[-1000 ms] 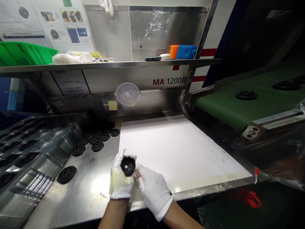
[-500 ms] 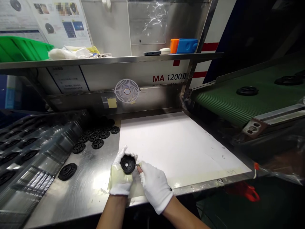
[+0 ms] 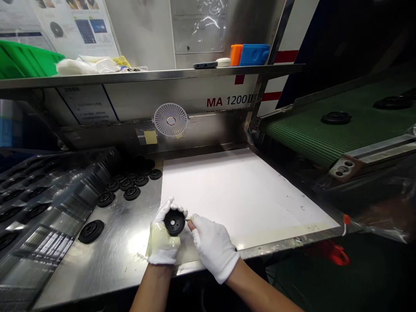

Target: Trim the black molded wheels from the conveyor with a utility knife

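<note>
My left hand [image 3: 164, 237], in a white glove with a yellowish palm, is closed around a round black plastic part [image 3: 174, 222]. The part's face, with a small hole in its middle, is tilted up toward me. My right hand [image 3: 212, 245], gloved in white with a bare thumb tip, grips a thin-bladed tool [image 3: 188, 220]. Its tip is at the right rim of the part; whether it touches cannot be made out. Most of the tool is hidden in the fist. Both hands are over the front edge of the metal table [image 3: 107, 255].
Several black round parts [image 3: 131, 193] lie left on the table, beside stacked clear trays [image 3: 65, 216]. A white sheet [image 3: 234, 195] covers the right side. A small fan [image 3: 170, 120] stands behind, below a shelf [image 3: 156, 75]. A green conveyor [image 3: 299, 134] carries more parts at right.
The view has shifted slightly, so the background sits a little higher and further left. Both hands keep their grips; the tool tip remains by the part's right rim.
</note>
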Available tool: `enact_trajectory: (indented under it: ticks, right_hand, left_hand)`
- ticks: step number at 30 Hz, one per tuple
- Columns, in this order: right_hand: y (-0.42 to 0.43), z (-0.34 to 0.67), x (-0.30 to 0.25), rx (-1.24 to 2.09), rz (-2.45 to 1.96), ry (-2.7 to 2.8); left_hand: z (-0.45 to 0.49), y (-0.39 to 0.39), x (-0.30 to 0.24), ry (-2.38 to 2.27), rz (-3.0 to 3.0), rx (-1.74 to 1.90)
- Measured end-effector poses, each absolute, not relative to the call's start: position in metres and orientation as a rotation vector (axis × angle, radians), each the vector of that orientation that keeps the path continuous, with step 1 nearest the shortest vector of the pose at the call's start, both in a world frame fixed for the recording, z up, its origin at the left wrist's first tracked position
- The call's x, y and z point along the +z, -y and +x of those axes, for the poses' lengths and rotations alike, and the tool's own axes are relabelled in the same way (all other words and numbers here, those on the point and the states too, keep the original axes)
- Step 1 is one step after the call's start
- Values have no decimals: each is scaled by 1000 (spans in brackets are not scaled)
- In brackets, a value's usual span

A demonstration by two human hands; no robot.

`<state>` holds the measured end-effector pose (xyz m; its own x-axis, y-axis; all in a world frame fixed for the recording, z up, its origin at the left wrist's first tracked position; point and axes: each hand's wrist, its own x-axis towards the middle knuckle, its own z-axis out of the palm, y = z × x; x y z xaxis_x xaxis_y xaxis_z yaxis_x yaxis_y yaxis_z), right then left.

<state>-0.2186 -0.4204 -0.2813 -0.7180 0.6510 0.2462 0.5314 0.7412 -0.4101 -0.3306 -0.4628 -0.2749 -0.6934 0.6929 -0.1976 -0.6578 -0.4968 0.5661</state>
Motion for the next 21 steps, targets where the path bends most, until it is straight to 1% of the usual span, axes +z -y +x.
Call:
enact_trajectory:
  ticks: [6, 14, 17, 21]
  right_hand:
    - [428, -222, -281, 455, -909, 2598]
    - [440, -228, -284, 533, -933, 2583]
    - [442, -229, -285, 528, -883, 2597]
    - [437, -229, -286, 555, -956, 2532]
  left_hand:
    - [-333, 455, -274, -782, 40, 2239]
    - [-329, 456, -280, -867, 8, 2409]
    - [-327, 458, -280, -901, 36, 2433]
    - [-326, 461, -281, -945, 116, 2439]
